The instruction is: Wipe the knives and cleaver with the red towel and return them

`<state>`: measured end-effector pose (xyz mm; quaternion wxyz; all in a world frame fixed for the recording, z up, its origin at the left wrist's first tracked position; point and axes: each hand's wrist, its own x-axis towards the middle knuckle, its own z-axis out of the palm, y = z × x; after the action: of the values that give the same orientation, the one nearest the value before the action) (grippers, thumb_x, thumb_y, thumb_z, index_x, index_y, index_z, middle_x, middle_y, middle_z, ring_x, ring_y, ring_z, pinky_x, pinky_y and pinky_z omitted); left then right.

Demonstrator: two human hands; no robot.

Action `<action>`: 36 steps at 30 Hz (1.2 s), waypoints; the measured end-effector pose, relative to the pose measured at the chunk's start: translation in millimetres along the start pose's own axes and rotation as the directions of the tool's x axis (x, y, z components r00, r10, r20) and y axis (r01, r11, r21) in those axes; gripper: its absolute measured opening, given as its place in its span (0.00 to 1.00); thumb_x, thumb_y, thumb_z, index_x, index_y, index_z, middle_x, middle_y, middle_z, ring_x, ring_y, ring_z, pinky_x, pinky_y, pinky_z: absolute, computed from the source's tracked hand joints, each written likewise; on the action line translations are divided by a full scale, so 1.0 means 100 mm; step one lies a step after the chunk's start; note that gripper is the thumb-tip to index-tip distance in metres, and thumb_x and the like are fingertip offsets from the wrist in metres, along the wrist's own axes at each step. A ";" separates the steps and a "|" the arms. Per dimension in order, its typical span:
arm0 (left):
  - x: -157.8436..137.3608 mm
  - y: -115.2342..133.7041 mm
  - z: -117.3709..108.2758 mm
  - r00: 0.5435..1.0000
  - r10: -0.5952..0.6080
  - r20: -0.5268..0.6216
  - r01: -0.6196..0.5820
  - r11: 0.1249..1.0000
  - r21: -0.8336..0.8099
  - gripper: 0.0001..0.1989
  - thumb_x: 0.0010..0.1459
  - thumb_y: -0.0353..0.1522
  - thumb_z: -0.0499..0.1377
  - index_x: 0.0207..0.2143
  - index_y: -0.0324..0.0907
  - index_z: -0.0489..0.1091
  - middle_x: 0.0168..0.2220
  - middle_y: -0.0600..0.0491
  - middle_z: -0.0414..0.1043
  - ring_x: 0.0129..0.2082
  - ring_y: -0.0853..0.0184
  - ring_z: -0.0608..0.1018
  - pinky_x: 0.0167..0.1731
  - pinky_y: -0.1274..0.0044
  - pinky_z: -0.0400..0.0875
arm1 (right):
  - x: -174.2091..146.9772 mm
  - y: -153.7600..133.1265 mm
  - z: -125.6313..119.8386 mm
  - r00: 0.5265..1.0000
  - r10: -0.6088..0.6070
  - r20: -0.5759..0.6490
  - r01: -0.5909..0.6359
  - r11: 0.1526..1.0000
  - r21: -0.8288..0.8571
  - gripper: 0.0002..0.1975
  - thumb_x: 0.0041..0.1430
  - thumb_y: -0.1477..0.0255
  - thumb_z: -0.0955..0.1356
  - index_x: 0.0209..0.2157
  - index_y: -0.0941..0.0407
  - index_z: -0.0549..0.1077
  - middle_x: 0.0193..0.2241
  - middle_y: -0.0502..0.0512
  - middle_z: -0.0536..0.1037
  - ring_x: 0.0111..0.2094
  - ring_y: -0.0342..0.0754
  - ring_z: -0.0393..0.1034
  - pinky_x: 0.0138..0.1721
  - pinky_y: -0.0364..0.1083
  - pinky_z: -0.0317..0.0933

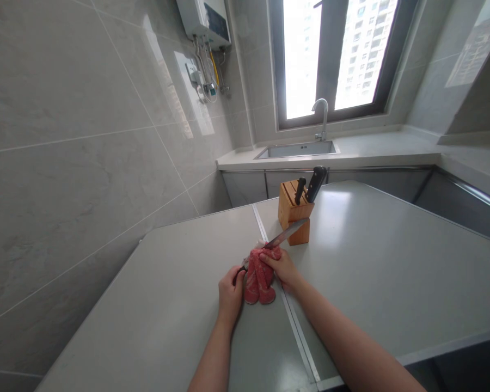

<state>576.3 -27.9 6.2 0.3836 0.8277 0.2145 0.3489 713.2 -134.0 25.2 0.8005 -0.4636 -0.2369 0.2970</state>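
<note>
A pale, glossy table, divided by a light strip, is occupied by an upright wooden knife block, while tabletop contact by the red cloth cannot be confirmed.

The cloth is a muted red, broken by paler, whitish streaks. The knife beside its folds pairs a silver-grey blade with a black handle. Toward the counter's far edge, the knife block is honey-brown wood with darker slots, and both handles rising from it are black. The counter itself is plain pale grey, crossed from far edge to near edge by a whiter strip. Beyond its left edge, the wall tiles are grey, faintly veined, with thin whitish joint lines.
</note>
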 end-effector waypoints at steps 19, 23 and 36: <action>0.01 -0.01 0.00 1.000 -0.016 0.013 0.016 1.000 -0.009 0.16 0.59 0.40 0.52 0.32 0.40 0.74 0.30 0.51 0.77 0.30 0.64 0.75 0.31 0.77 0.67 | -0.01 -0.10 -0.02 0.995 0.036 0.096 -0.043 0.996 0.077 0.18 0.41 0.65 0.76 0.35 0.58 0.77 0.34 0.56 0.81 0.36 0.51 0.75 0.42 0.49 0.68; 0.01 0.00 -0.01 1.000 -0.021 -0.002 0.021 1.000 -0.020 0.15 0.59 0.40 0.53 0.32 0.40 0.74 0.30 0.51 0.77 0.30 0.64 0.75 0.32 0.77 0.67 | -0.02 -0.11 -0.02 0.988 0.049 0.148 -0.063 0.994 0.092 0.16 0.43 0.66 0.76 0.35 0.57 0.76 0.34 0.55 0.81 0.36 0.50 0.75 0.43 0.49 0.67; 0.00 0.01 -0.03 1.000 -0.011 0.010 0.011 1.000 -0.010 0.14 0.60 0.39 0.52 0.34 0.40 0.73 0.30 0.53 0.76 0.31 0.65 0.74 0.33 0.78 0.65 | 0.01 -0.04 -0.01 1.000 0.009 0.017 -0.010 0.998 0.057 0.19 0.40 0.67 0.77 0.36 0.57 0.76 0.34 0.56 0.81 0.37 0.52 0.75 0.45 0.52 0.67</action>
<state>574.2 -27.4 7.8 0.3907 0.8264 0.2152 0.3437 715.1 -135.6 28.2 0.8098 -0.4392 -0.2329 0.3115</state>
